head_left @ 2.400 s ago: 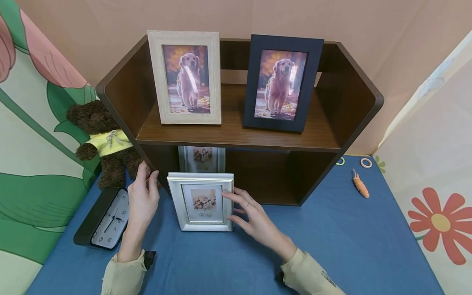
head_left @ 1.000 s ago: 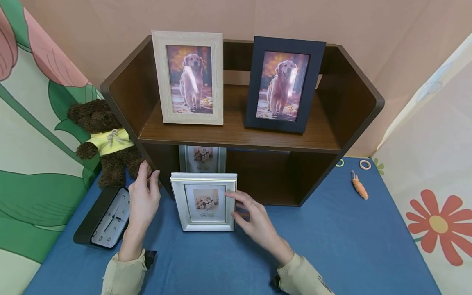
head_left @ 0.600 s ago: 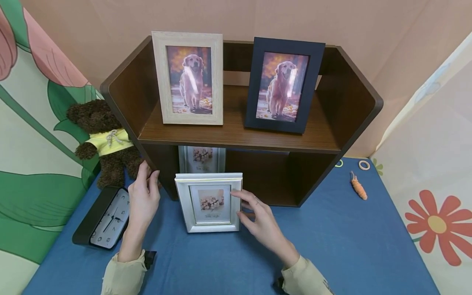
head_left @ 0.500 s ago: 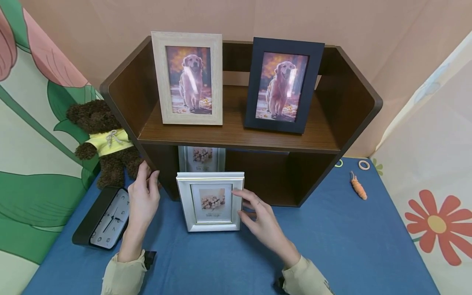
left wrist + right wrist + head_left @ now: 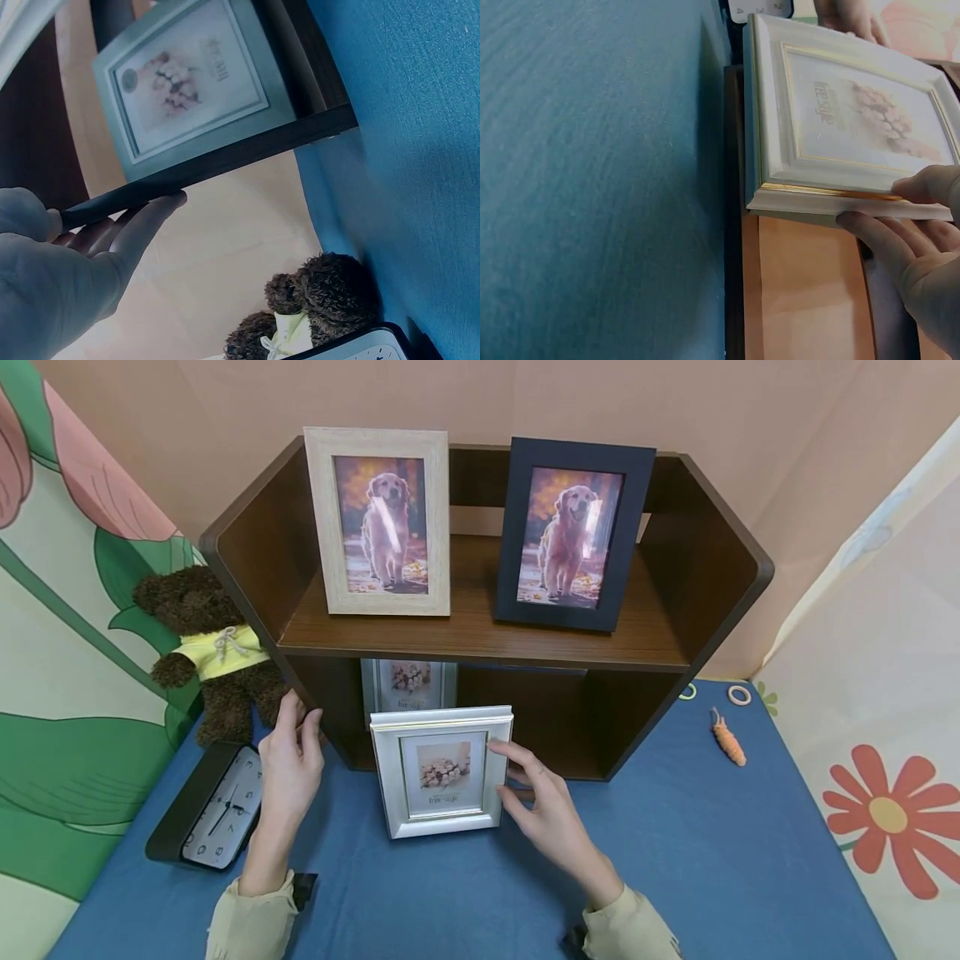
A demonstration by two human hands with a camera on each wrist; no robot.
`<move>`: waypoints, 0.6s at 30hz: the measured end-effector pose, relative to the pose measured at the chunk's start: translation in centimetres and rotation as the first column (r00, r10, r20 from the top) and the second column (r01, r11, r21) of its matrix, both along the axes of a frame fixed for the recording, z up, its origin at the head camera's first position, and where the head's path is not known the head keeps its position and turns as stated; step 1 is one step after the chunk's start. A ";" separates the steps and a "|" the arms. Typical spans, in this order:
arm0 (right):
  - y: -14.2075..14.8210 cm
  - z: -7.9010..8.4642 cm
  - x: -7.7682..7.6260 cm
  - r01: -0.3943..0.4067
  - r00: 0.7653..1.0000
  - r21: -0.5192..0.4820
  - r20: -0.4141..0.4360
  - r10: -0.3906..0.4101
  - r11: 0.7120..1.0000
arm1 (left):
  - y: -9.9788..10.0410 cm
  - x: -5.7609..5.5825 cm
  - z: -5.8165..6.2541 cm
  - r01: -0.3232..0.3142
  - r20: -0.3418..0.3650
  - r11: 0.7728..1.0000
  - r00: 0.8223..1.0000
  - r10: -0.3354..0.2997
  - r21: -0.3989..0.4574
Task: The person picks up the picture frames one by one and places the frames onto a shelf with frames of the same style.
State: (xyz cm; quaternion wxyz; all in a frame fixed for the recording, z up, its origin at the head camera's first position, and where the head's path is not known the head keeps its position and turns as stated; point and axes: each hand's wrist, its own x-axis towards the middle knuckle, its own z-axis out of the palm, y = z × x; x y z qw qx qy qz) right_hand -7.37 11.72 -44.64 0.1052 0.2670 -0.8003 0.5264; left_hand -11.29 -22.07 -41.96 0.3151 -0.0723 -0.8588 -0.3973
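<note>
My right hand pinches a silver-white picture frame by its right edge, in front of the lower shelf opening. The right wrist view shows fingers on the front and behind that frame's border. A flower print with lettering fills the middle. My left hand grips the front edge of the dark brown shelf unit's left side panel, thumb on one face and fingers on the other. A second, grey-green frame with a similar flower print stands inside the lower shelf, its bottom hidden in the head view.
On the upper shelf stand a cream frame and a navy frame, both with dog photos. A black clock and a brown teddy bear are on the left. A small carrot toy and rings lie right.
The silver-white frame has moved to the right with my right hand and now leans a little, its right side higher. My left hand has stayed on the side panel.
</note>
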 end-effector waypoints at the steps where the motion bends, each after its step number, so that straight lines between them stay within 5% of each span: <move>1: 0.1 0.0 0.0 0.002 1.000 -0.001 -0.002 -0.002 1.000 | 0.0 0.0 0.0 -0.001 -0.003 1.000 1.000 0.001 -0.003; 18: 2.2 0.9 -0.3 0.069 0.997 0.014 -0.044 -0.068 0.998 | -0.1 -0.1 -0.1 -0.011 -0.011 1.000 1.000 0.011 -0.021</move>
